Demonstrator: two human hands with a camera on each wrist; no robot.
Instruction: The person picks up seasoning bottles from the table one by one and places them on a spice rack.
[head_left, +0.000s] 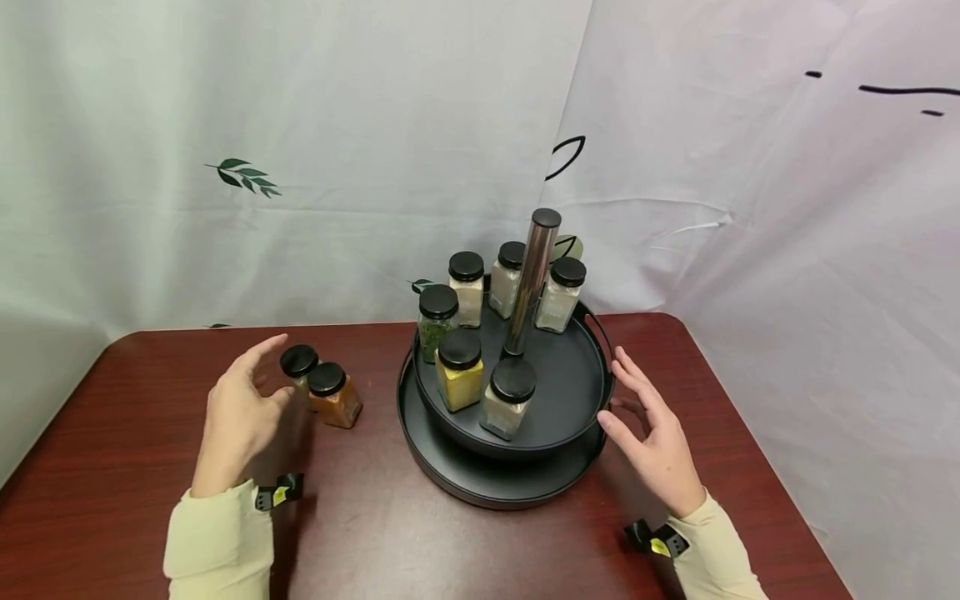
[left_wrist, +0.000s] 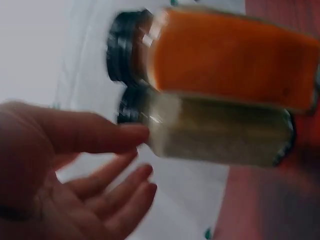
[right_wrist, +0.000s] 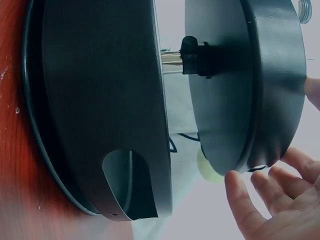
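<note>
In the head view my left hand [head_left: 238, 421] is beside two spice jars at the left, its thumb and fingers spread apart. The nearer jar [head_left: 337, 405] holds orange powder; the paler jar [head_left: 298, 363] stands partly behind it. In the left wrist view the thumb tip overlaps the pale jar [left_wrist: 215, 130], next to the orange jar [left_wrist: 230, 55]; whether it touches cannot be told. My right hand [head_left: 660, 450] has its fingertips at the rim of the black two-tier tray stand [head_left: 570, 383], near its side handle, fingers loosely extended.
The upper tray carries several black-lidded jars, including a yellow one [head_left: 460, 385], a green one [head_left: 435, 333] and a white one [head_left: 504, 412]. A metal post [head_left: 534, 279] rises from its middle. A white curtain [head_left: 375, 167] hangs behind the brown table [head_left: 360, 533].
</note>
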